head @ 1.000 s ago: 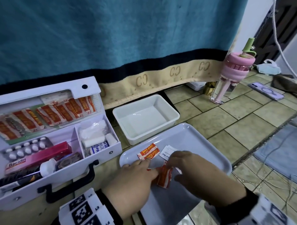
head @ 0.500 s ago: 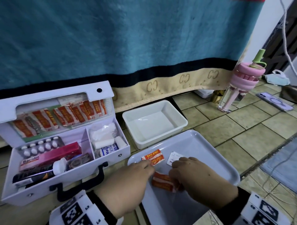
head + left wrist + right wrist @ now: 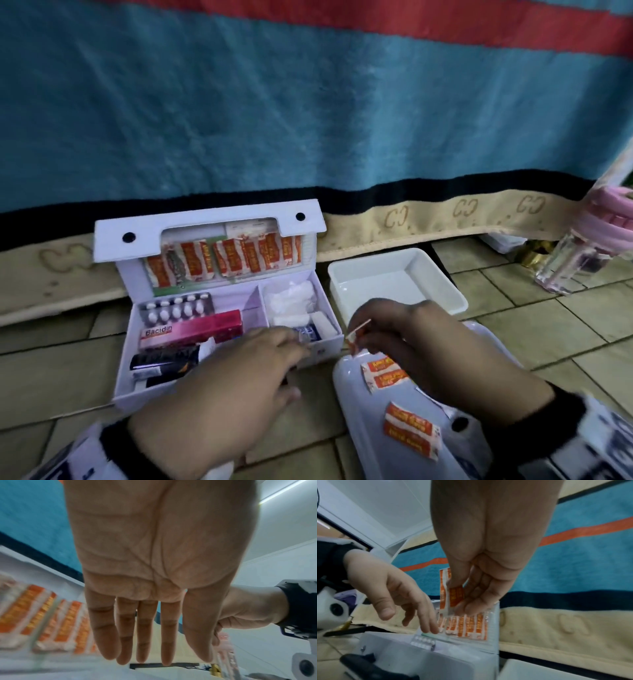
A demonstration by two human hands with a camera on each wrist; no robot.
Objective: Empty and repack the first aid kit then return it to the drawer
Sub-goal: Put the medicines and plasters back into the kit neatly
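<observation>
The white first aid kit [image 3: 191, 394] lies open on the floor, its lid upright with orange plaster strips [image 3: 233, 260] tucked inside. In it are a pill blister [image 3: 178, 308], a pink Bacidin box [image 3: 195, 332], a dark tube and white gauze [image 3: 291, 301]. My left hand [image 3: 294, 346] reaches over the kit's front right corner with straight fingers [image 3: 140, 635] and holds nothing. My right hand [image 3: 363, 329] pinches orange plaster packets [image 3: 452, 595] just right of the kit, above the grey tray [image 3: 349, 411]. Two more plaster packets [image 3: 383, 373] lie on the tray.
An empty white tub [image 3: 442, 284] stands behind the tray. A pink-lidded clear bottle [image 3: 575, 260] is at the far right. A blue blanket with a beige border [image 3: 445, 212] hangs behind everything. Tiled floor lies all around.
My right hand has lifted plaster packets off the tray and carried them left toward the kit. My left hand has left the tray and now reaches over the kit.
</observation>
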